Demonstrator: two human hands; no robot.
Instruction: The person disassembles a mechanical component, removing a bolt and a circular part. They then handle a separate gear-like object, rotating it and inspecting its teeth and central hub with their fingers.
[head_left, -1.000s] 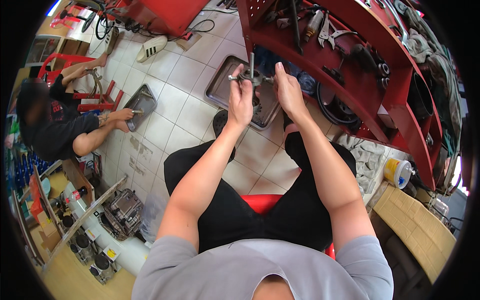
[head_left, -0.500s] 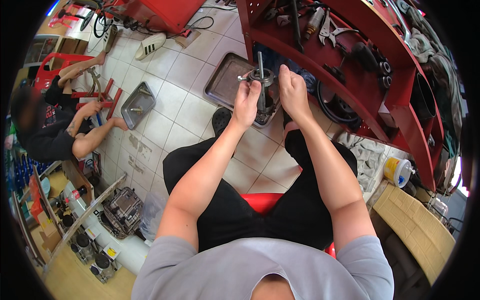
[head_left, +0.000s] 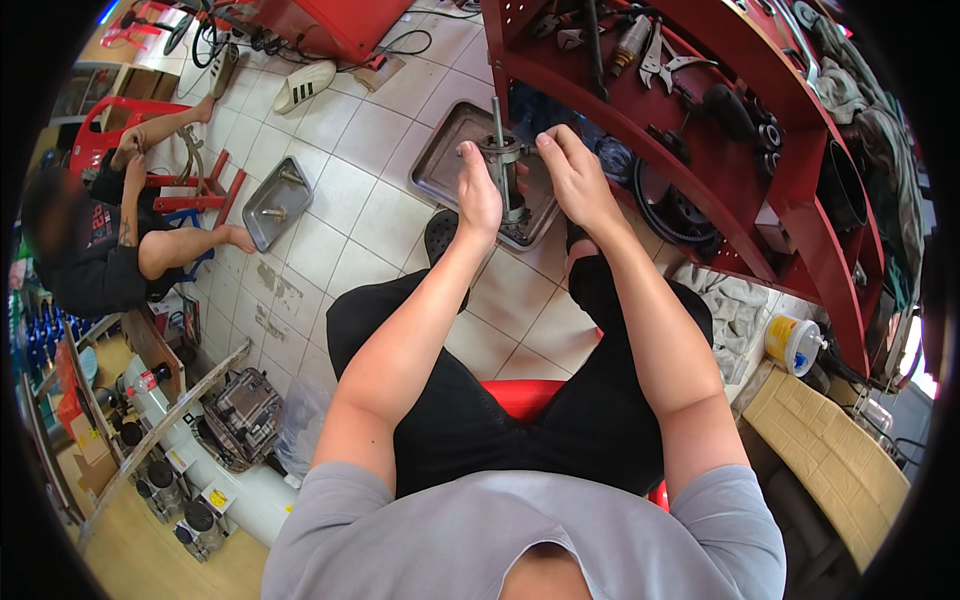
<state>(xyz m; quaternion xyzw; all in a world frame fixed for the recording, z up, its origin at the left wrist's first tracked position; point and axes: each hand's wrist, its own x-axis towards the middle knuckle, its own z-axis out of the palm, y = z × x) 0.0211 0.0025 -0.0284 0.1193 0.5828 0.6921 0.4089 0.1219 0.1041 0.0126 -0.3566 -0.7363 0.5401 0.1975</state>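
My left hand [head_left: 480, 197] grips a dark metal device from its left side, with a fingertip showing on the far side of it. This device [head_left: 503, 180] has a ring-shaped collar, a body reaching down below it and a bright rod [head_left: 497, 118] standing up through its top. At the collar's right side, the fingers of my right hand [head_left: 580, 182] are bent together in a pinch. What lies between those fingertips is hidden. Below the device is a shallow metal tray [head_left: 432, 165] on the tiled floor.
A red tool rack [head_left: 690, 215] with pliers [head_left: 655, 60] and other tools curves along the right. At left, a co-worker [head_left: 100, 240] sits beside a smaller metal tray [head_left: 262, 232] holding metal parts. A white bucket [head_left: 800, 345] stands at right.
The device and its rod have shifted left, and its collar has turned. My right hand has moved slightly left to the collar, its fingers reaching farther forward. The co-worker's hands have drawn back.
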